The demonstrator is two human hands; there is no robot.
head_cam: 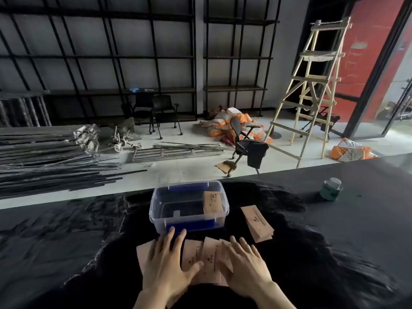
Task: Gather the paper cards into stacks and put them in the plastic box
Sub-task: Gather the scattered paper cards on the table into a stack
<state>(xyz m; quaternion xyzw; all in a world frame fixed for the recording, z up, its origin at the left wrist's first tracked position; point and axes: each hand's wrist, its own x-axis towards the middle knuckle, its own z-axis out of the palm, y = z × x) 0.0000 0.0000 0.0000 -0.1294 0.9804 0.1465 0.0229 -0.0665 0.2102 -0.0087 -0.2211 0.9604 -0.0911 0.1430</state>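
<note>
Several tan paper cards (206, 255) lie spread in an overlapping row on the black table in front of me. My left hand (168, 262) lies flat on the left end of the row, fingers apart. My right hand (245, 262) lies flat on the right end, fingers apart too. Neither hand grips a card. A clear plastic box (156, 206) with blue latches stands just beyond the row. One stack of cards (213, 200) leans inside the box at its right side. Another loose stack of cards (257, 223) lies on the table to the right of the box.
A small green jar with a grey lid (331, 189) stands at the table's far right. The table's far edge (89, 198) runs just behind the box. Beyond it are a floor with metal rods, chairs, sacks and a wooden ladder (312, 85).
</note>
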